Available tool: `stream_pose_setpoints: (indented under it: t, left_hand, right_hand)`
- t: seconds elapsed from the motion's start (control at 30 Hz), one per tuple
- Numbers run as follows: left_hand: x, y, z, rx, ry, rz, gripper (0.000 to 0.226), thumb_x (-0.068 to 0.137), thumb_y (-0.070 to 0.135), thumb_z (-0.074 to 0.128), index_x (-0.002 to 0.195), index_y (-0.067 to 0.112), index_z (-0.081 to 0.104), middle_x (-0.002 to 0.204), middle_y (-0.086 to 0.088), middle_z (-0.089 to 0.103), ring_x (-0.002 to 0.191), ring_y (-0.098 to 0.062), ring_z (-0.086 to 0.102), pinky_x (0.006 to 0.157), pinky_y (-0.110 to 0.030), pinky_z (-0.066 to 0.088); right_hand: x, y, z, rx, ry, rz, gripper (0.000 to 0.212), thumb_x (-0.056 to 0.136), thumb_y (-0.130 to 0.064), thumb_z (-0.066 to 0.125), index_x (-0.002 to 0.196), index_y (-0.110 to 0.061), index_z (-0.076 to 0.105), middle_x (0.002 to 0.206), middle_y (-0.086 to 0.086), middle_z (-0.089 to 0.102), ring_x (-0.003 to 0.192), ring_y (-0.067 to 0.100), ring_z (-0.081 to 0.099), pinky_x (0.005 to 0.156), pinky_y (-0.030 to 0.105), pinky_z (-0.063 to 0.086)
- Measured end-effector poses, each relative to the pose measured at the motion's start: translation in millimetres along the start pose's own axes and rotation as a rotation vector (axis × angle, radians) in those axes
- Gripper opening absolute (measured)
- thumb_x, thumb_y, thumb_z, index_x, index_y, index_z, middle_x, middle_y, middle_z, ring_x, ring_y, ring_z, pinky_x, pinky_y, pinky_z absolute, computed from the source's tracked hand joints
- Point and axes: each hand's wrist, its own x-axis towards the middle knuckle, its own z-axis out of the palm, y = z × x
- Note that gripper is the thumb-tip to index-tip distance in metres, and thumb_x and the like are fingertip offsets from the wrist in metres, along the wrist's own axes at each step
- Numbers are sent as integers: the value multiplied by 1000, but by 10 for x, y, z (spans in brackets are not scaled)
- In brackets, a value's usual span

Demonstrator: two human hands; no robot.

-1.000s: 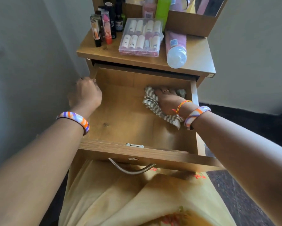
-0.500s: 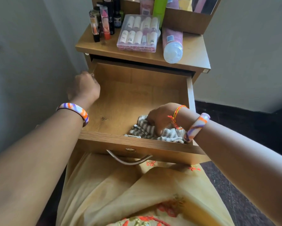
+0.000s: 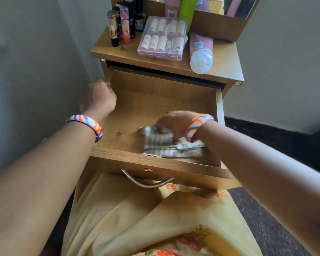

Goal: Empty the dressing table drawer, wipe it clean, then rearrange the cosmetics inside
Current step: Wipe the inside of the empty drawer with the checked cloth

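Observation:
The wooden drawer [image 3: 166, 106] is pulled out and holds only a striped grey-and-white cloth [image 3: 162, 143], which lies on its floor near the front panel. My right hand [image 3: 175, 123] presses down on the cloth, fingers closed over it; both are motion-blurred. My left hand [image 3: 100, 97] grips the drawer's left side wall near the back. The cosmetics stand on the dressing table top [image 3: 227, 60]: a clear box of small bottles [image 3: 162, 38], a pink bottle lying on its side [image 3: 200, 52], and several lipsticks and tubes [image 3: 122, 23].
A curved metal handle [image 3: 148, 182] hangs from the drawer's front panel, just above my lap in yellow fabric [image 3: 146, 218]. A grey wall [image 3: 35, 52] is close on the left. Dark floor [image 3: 277, 228] lies to the right. More bottles [image 3: 187, 10] stand at the table's back.
My right hand has dragged the cloth from the drawer's back right corner to the front, then a little leftward. My left hand has stayed on the drawer's left wall.

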Motion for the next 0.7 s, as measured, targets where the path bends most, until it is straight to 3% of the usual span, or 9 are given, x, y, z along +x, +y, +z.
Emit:
stream_pose_setpoints:
  t: [0.07, 0.13, 0.17, 0.27, 0.33, 0.4, 0.47, 0.57, 0.7]
  left_hand:
    - [48, -15, 46, -43, -10, -7, 37, 99, 21, 35, 117, -6, 52, 122, -30, 55, 114, -48, 51, 94, -50, 43]
    - [79, -31, 76, -66, -19, -21, 35, 98, 20, 37, 116, -6, 52, 121, -31, 56, 114, -48, 52, 94, -51, 43]
    - [84, -41, 86, -66, -20, -26, 35, 98, 21, 37, 116, -5, 53, 120, -30, 56, 113, -48, 52, 93, -51, 43]
    - [67, -54, 78, -66, -8, -29, 36, 99, 24, 36, 116, -3, 53, 119, -28, 57, 112, -46, 54, 91, -49, 44]
    - [59, -41, 62, -56, 2, -32, 37, 100, 24, 34, 117, -3, 53, 120, -28, 57, 112, -46, 53, 91, -48, 44]
    - [54, -22, 47, -45, 0, -47, 38, 100, 25, 33, 118, -2, 53, 122, -27, 56, 114, -46, 52, 92, -48, 43]
    - [66, -17, 38, -38, -8, -56, 40, 100, 26, 32, 118, -3, 52, 123, -28, 55, 116, -47, 51, 94, -48, 41]
    - [112, -64, 43, -42, -14, -54, 41, 100, 27, 31, 116, -2, 54, 123, -29, 56, 116, -46, 51, 94, -46, 41]
    - [153, -92, 64, -73, -15, -75, 39, 99, 26, 32, 114, -1, 55, 121, -28, 57, 114, -47, 52, 93, -46, 43]
  right_hand:
    - [-121, 247, -28, 20, 27, 111, 42, 68, -5, 72, 109, -9, 64, 103, 7, 64, 94, 23, 60, 72, 24, 51]
    - [-248, 393, -73, 101, 150, 226, 16, 77, -2, 61, 93, -2, 65, 91, 11, 63, 91, 27, 60, 58, 18, 43]
    - [-165, 396, -69, 177, 239, 274, 13, 81, -1, 55, 90, 0, 64, 91, 14, 62, 98, 30, 60, 61, 20, 46]
    - [150, 210, 9, 264, 349, 392, 32, 89, -11, 45, 117, -1, 57, 123, 19, 58, 118, 36, 52, 93, 39, 47]
    - [367, 73, 12, 307, 384, 432, 35, 90, -18, 42, 120, -6, 56, 126, 18, 56, 117, 36, 52, 94, 42, 47]
    - [472, -133, -79, 303, 405, 370, 34, 89, -23, 45, 117, -9, 59, 124, 17, 58, 113, 35, 55, 90, 39, 49]
    - [553, -397, -198, 265, 410, 188, 39, 89, -29, 50, 122, -9, 56, 126, 16, 57, 116, 35, 55, 88, 36, 48]
    - [622, -756, -305, 217, 322, -61, 54, 94, -31, 44, 142, -7, 33, 140, 19, 43, 132, 35, 38, 108, 39, 31]
    - [711, -778, -396, 235, 260, -94, 53, 100, -27, 34, 147, -6, 21, 146, 15, 40, 135, 28, 37, 110, 32, 28]
